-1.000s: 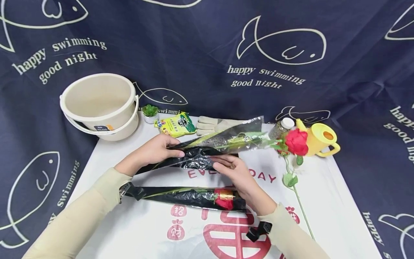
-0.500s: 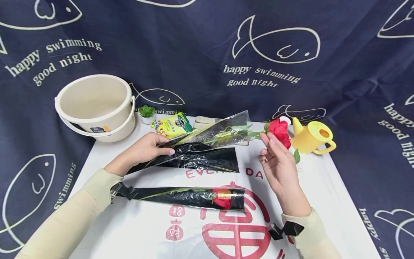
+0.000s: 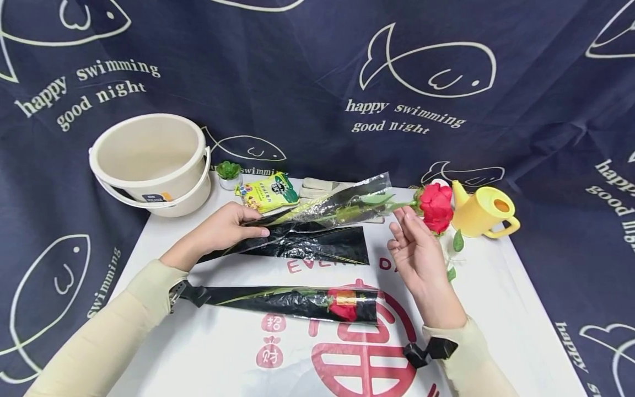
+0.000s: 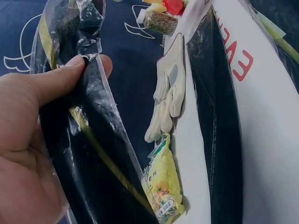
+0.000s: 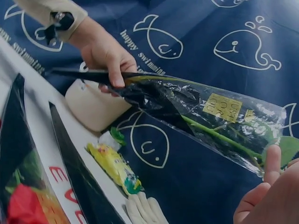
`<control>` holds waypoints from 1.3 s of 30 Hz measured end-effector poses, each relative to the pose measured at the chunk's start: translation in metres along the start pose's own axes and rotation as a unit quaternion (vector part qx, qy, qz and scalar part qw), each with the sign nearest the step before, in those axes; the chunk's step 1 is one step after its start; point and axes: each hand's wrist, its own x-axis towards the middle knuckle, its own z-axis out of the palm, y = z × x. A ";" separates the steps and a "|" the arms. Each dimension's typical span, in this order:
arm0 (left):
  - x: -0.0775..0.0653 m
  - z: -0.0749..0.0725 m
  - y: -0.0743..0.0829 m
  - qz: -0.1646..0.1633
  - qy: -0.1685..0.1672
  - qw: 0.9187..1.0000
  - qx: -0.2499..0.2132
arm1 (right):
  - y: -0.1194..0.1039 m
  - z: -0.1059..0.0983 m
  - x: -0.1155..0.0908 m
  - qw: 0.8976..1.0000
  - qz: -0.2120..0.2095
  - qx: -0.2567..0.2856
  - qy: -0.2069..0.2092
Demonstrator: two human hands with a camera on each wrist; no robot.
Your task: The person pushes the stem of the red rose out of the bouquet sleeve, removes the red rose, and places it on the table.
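My left hand pinches a clear-and-black plastic flower sleeve, thumb on its front. A green stem with leaves lies inside, and its red rose sticks out of the wide end. My right hand is at that mouth with fingers mostly straight; in the right wrist view its index finger overlaps a leaf there. Below the held sleeve lies another black sleeve, flat on the table. Closer to me is a wrapped red rose. More green leaves show behind my right hand.
A beige bucket stands at the back left. Beside it are a small potted succulent, a yellow packet and pale gloves. At the back right are a yellow watering can and a jar.
My right hand has left the middle of the sleeve and moved right to its open end by the rose. My left hand has kept its hold, drawing slightly left.
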 end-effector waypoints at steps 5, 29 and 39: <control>-0.001 0.001 0.011 -0.001 -0.008 1.000 -0.001 | 0.004 0.001 0.002 0.999 -0.003 0.041 0.019; 0.004 0.002 -0.006 0.012 -0.067 0.998 -0.015 | -0.001 0.000 0.022 0.991 -0.096 0.044 0.077; -0.007 -0.009 -0.018 0.021 -0.138 0.990 0.013 | -0.093 -0.012 0.048 0.990 -0.130 0.030 0.034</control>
